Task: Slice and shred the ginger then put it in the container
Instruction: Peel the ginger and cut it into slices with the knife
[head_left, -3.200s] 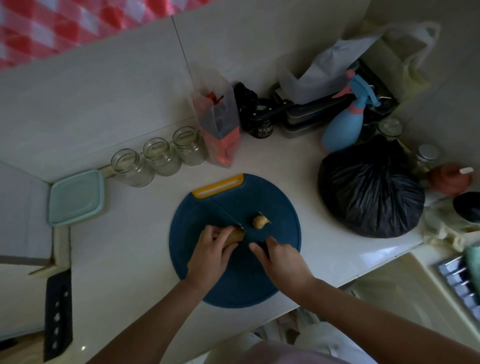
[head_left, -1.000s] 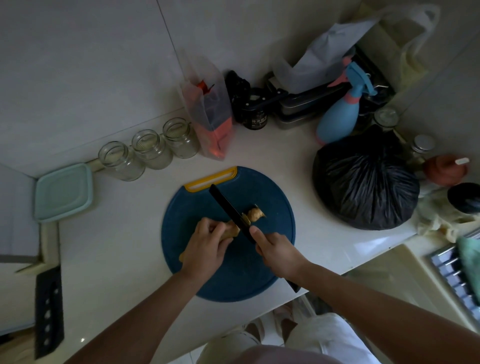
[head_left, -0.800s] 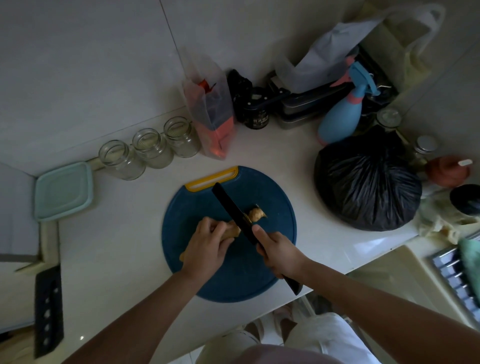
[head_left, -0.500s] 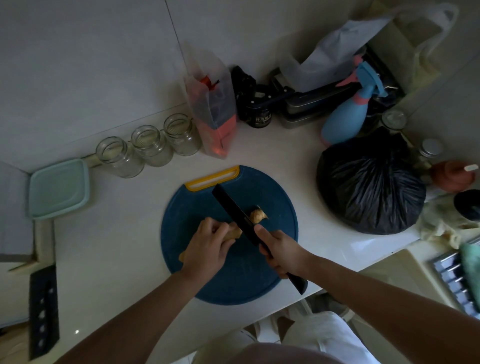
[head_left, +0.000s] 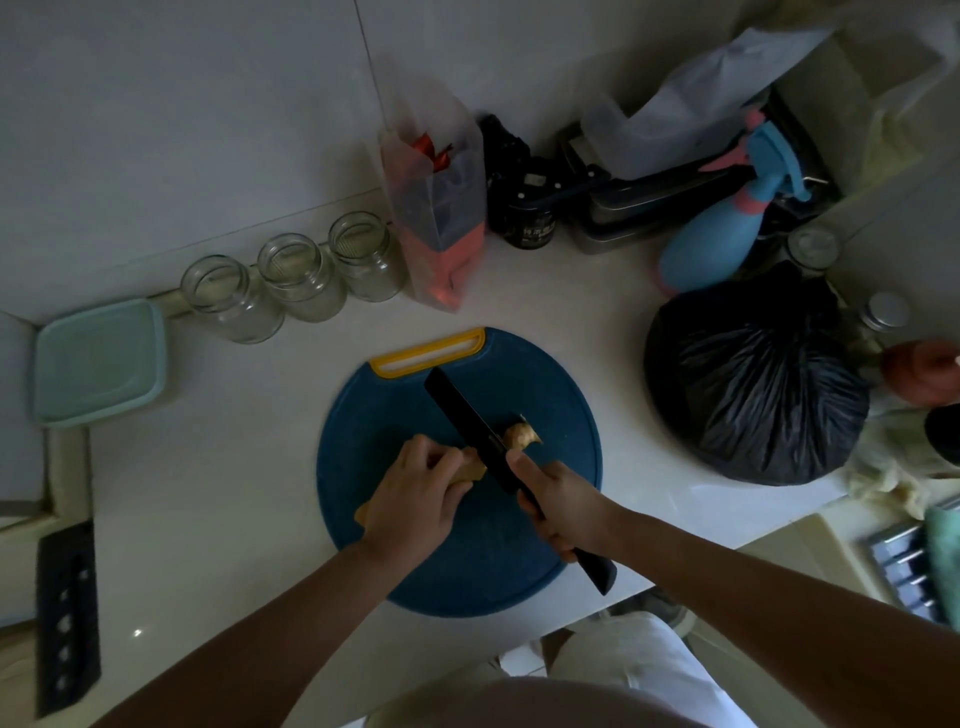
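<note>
1. Pale counter (head_left: 234, 467) in a dim corner, tiled wall (head_left: 208, 130) behind.
2. Ginger (head_left: 470, 472) on round blue cutting board (head_left: 467, 571), left hand (head_left: 410, 499) curled around it.
3. Right hand (head_left: 563, 501) grips black knife (head_left: 467, 421), blade across ginger.
4. Teal lidded container (head_left: 98, 361) far left.

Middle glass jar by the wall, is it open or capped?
Open. The middle glass jar stands upright with a bare round mouth and no lid on it; it looks empty.
</note>
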